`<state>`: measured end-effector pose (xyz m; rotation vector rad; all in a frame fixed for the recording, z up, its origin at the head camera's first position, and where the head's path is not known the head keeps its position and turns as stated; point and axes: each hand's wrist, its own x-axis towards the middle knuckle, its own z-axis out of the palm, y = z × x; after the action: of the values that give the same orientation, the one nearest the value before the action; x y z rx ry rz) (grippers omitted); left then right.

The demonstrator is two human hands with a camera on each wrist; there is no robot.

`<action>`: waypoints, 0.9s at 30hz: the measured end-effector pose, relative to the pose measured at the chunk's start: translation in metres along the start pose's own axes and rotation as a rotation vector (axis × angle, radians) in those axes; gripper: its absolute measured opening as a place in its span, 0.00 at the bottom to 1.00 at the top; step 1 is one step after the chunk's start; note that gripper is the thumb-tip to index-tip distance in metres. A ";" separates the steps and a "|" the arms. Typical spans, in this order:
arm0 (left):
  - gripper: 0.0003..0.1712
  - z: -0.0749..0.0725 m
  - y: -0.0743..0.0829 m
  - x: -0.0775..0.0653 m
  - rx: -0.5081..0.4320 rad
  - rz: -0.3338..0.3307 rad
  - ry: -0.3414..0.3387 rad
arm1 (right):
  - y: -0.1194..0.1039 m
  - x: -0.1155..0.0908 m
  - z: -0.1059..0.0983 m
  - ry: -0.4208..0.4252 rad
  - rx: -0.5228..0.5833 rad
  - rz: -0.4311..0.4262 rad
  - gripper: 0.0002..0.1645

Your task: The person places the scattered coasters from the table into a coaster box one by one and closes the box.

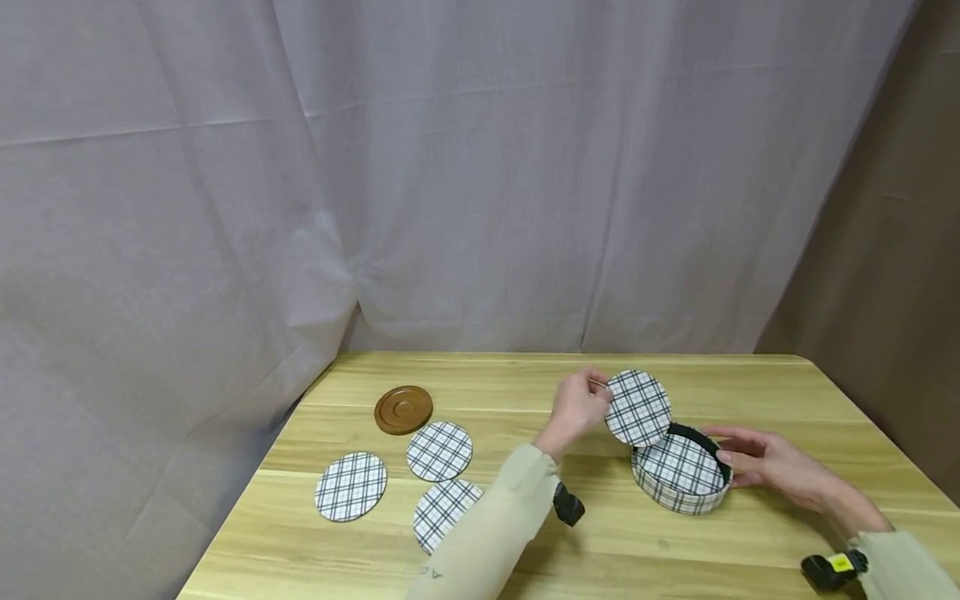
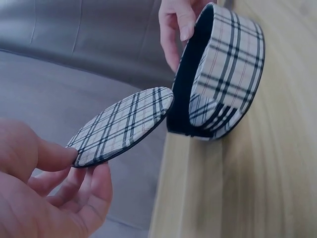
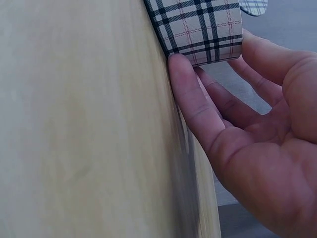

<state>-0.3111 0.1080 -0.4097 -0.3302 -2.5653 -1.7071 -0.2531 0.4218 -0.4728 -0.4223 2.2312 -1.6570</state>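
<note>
My left hand [image 1: 577, 408] pinches a round plaid coaster [image 1: 637, 408] by its left edge, thumb on one face and fingers beneath. The coaster is tilted, its far edge by the rim of an open-topped round plaid coaster holder [image 1: 678, 498]. That holder stands on the table with a dark inner wall, and another plaid coaster [image 1: 684, 465] shows inside it. From the right side, my right hand [image 1: 783, 467] grips the holder's wall, thumb at the rim. In the right wrist view, its fingers touch the outside of the holder [image 3: 200, 29] low down.
Three plaid coasters lie flat at the left of the wooden table [image 1: 600, 558]: one far left [image 1: 351, 487], one behind [image 1: 440, 451], and one [image 1: 442, 510] partly hidden by my left sleeve. A brown wooden round coaster [image 1: 403, 410] lies behind them. A grey curtain [image 1: 480, 208] hangs beyond the table.
</note>
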 end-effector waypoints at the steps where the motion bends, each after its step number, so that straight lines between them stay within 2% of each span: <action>1: 0.05 0.002 0.000 0.000 -0.002 -0.003 -0.005 | 0.000 0.000 0.000 0.000 0.001 0.000 0.30; 10: 0.05 0.017 0.001 -0.010 -0.064 -0.043 -0.056 | 0.000 0.000 -0.001 -0.012 0.010 -0.015 0.29; 18: 0.06 0.030 0.004 -0.018 -0.065 -0.063 -0.075 | -0.001 0.000 -0.001 0.003 -0.010 -0.001 0.28; 27: 0.04 0.040 0.002 -0.026 -0.149 -0.131 -0.127 | 0.000 0.002 -0.001 0.001 -0.001 -0.007 0.25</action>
<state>-0.2821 0.1415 -0.4278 -0.2904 -2.6059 -1.9910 -0.2556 0.4221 -0.4728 -0.4304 2.2338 -1.6607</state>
